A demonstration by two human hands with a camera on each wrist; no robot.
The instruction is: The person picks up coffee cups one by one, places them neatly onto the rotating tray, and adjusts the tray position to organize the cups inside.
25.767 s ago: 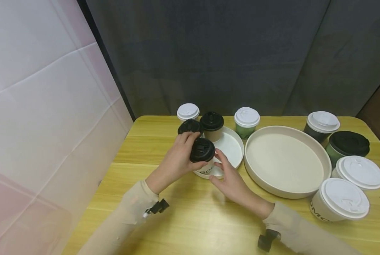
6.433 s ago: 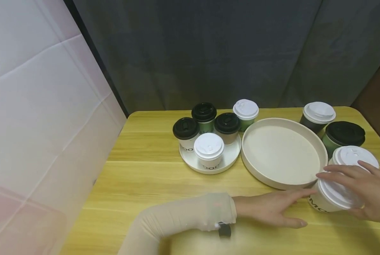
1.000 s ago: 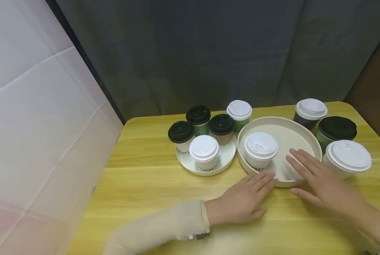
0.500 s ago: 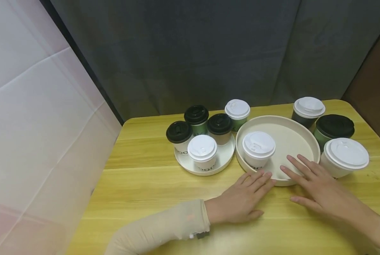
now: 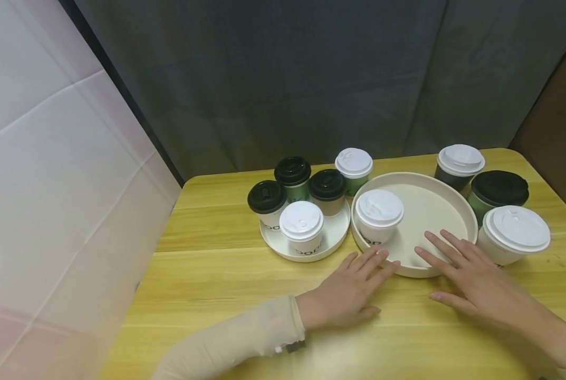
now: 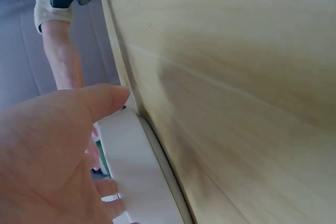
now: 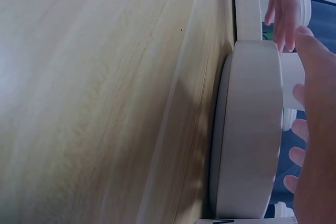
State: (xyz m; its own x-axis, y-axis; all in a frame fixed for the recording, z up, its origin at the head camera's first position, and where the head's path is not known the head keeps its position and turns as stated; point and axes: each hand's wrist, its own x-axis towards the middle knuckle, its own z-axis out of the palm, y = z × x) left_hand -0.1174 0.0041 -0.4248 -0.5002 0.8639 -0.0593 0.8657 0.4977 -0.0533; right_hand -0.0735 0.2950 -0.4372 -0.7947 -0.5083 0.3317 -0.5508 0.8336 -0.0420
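A white-lidded paper cup (image 5: 379, 214) stands upright on the left part of the large cream round tray (image 5: 432, 211). My left hand (image 5: 346, 295) reaches over the tray's front rim, its straight fingertips close to the cup's base. Fingers spread, my right hand (image 5: 477, 282) hovers at the front right of the same tray and grips nothing. The left wrist view has the left thumb and palm (image 6: 47, 150) beside the tray wall (image 6: 139, 171). In the right wrist view, the right hand (image 7: 320, 135) is alongside the tray wall (image 7: 249, 135), and the left hand (image 7: 283, 11) appears beyond.
A smaller white tray (image 5: 334, 237) at left bears several lidded cups, including a white-lidded one (image 5: 303, 221). Behind the trays stands a green cup (image 5: 354, 166). Along the right are a dark cup (image 5: 459, 166), a black-lidded green cup (image 5: 498, 190) and a large white cup (image 5: 515, 232).
A large white-lidded cup has gone from the right side into the cream tray. Over the last half second it slid slightly left and back; my left hand shifted left. The right hand barely moved.
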